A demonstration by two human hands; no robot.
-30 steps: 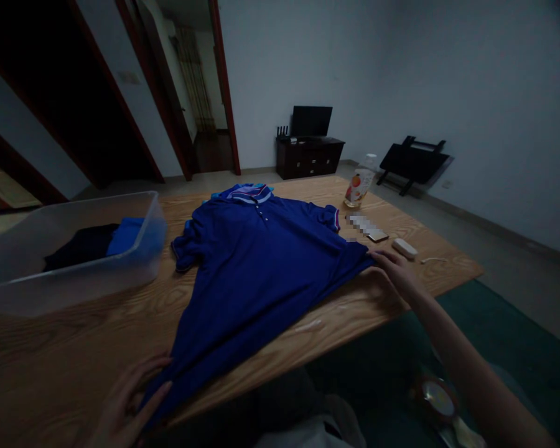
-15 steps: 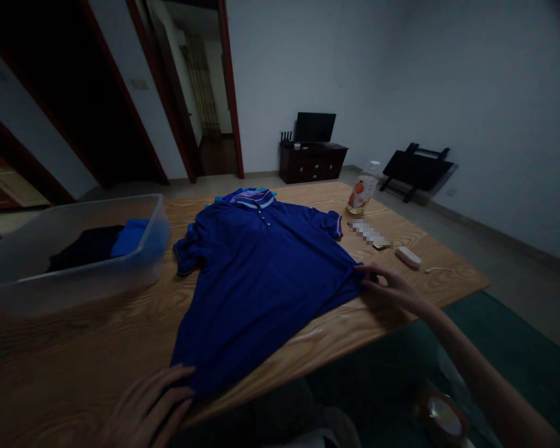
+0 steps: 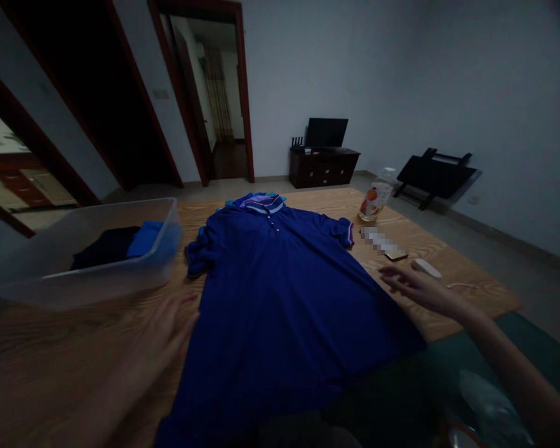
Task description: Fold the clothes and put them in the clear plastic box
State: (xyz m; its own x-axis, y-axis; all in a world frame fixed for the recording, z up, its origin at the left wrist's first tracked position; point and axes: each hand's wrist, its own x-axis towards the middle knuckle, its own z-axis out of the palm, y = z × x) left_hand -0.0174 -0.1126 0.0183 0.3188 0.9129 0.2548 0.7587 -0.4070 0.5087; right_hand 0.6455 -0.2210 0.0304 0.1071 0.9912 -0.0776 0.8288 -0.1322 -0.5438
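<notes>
A dark blue polo shirt (image 3: 284,298) lies spread out, its striped collar toward the far side and its hem hanging over the table's near edge. My left hand (image 3: 165,326), somewhat blurred, is beside the shirt's left side with fingers stretched out and apart, holding nothing. Whether its fingertips touch the cloth I cannot tell. To the right of the shirt, my right hand (image 3: 415,291) hovers over the tabletop with its fingers extended and nothing in them. More blue garments (image 3: 233,202) peek out from under the collar.
A clear plastic bin (image 3: 121,289) with folded dark and blue clothes stands at left on the wooden table (image 3: 471,274). At right are a drink bottle (image 3: 376,199), a phone (image 3: 394,254) and a small white case (image 3: 427,268) beside a short cord.
Both hands have let go of the shirt's hem corners. The hem has come nearer and now hangs past the table edge. My left hand has moved forward along the shirt's side.
</notes>
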